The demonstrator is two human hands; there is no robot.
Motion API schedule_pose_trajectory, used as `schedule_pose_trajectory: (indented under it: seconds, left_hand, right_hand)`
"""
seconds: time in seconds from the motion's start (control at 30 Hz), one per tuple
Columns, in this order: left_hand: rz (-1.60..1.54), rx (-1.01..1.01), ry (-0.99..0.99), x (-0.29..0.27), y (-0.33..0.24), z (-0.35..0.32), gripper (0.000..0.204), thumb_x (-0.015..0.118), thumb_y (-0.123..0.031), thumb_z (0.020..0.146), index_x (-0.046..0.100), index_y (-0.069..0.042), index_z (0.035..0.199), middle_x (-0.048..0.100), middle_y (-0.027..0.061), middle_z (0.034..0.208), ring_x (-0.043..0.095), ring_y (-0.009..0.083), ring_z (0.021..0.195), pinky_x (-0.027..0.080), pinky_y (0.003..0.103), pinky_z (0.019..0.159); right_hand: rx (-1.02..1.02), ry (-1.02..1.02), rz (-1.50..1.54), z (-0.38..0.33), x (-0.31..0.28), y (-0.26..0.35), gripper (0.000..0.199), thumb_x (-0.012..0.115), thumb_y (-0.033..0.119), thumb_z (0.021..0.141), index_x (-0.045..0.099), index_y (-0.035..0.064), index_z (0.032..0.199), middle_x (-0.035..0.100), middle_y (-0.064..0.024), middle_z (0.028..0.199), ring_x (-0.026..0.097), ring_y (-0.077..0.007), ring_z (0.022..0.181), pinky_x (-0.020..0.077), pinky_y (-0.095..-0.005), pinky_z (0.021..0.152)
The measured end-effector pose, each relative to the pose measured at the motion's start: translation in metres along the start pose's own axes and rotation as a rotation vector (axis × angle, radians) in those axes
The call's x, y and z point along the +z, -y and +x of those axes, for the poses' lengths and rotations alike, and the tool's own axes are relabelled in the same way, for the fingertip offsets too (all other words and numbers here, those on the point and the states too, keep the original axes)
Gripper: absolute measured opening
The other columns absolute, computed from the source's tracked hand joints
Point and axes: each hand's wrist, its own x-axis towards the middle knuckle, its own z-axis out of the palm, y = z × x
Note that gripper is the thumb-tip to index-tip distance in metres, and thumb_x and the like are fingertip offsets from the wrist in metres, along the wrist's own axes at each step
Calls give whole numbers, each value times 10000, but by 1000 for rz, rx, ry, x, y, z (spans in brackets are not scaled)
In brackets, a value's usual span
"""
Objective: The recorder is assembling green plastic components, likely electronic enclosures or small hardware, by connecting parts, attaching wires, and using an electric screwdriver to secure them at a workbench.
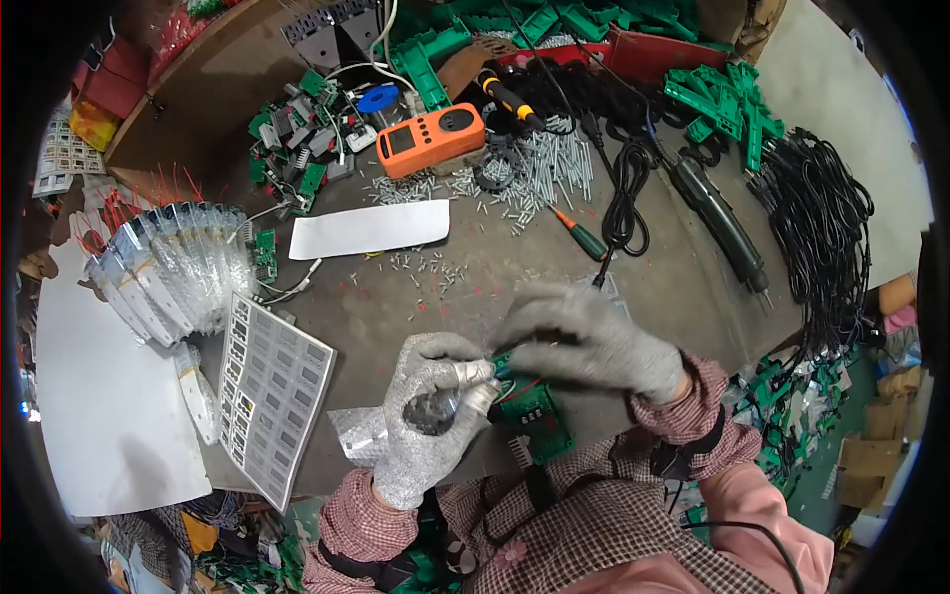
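The left hand, in a pale grey glove, is curled nearly closed, thumb and fingertips pinching a small green piece whose outline is hard to make out. Just right of it, near the table's front edge, lies a green circuit board with dark components, a pale row of pins at its lower left and a red wire running toward the fingers. The right hand, also gloved, is motion-blurred above the board, fingers partly bent; whether it grips anything cannot be told.

The grey tabletop is fairly open beyond the left hand, and again right of the right hand, as far as the table's curved edge.

At left, bubble-wrapped parts stand fanned; a sheet of grey labels leans close to the left hand. Farther back come a white paper strip, an orange meter, heaped screws, a green-handled screwdriver, a dark electric screwdriver and, along the right edge, bundled black cables.
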Motion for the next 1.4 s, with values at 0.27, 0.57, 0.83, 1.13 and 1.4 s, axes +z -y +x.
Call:
schedule_pose_trajectory:
  seconds: [0.27, 0.57, 0.83, 1.13, 1.4]
  left_hand:
    - [529, 101, 686, -16, -32, 10, 231, 783, -73, 877, 704, -80, 1094, 736, 87, 1029, 720, 247, 765, 579, 335, 629]
    - [639, 111, 535, -8, -33, 0, 421, 808, -65, 829, 697, -78, 1235, 762, 128, 1003, 746, 317, 800, 600, 376, 673]
    - [278, -151, 472, -5, -23, 3, 493, 750, -28, 899, 586, -36, 1364, 746, 131, 1132, 748, 221, 920, 591, 340, 759]
    - [531, -55, 831, -8, -25, 48, 619, 686, -37, 891, 503, -161, 1469, 721, 131, 929, 725, 326, 786, 584, 416, 692]
    - [587, 101, 948, -8, -9, 57, 666, 649, -103, 917, 452, -222, 1542, 696, 174, 874, 700, 364, 748, 551, 462, 642]
  right_hand:
    - [-67, -249, -175, -16, 4, 19, 240, 690, 89, 897, 692, 2, 1120, 618, -168, 1065, 666, -320, 918, 541, -428, 783]
    - [158, -137, -181, -55, 36, 45, 268, 775, 106, 799, 685, 71, 1049, 620, -111, 947, 667, -319, 824, 546, -416, 680]
    - [87, -297, -353, -68, 62, 36, 315, 812, 141, 738, 700, 74, 1025, 617, -87, 954, 673, -284, 812, 541, -395, 652]
    - [372, -598, -1143, -110, -68, -2, 406, 700, 214, 915, 649, 43, 1280, 617, -201, 1229, 592, -409, 1149, 500, -487, 977]
    - [542, -699, -602, -140, -127, -47, 554, 624, 271, 1010, 458, 48, 1489, 642, -180, 1248, 666, -340, 1112, 543, -440, 958]
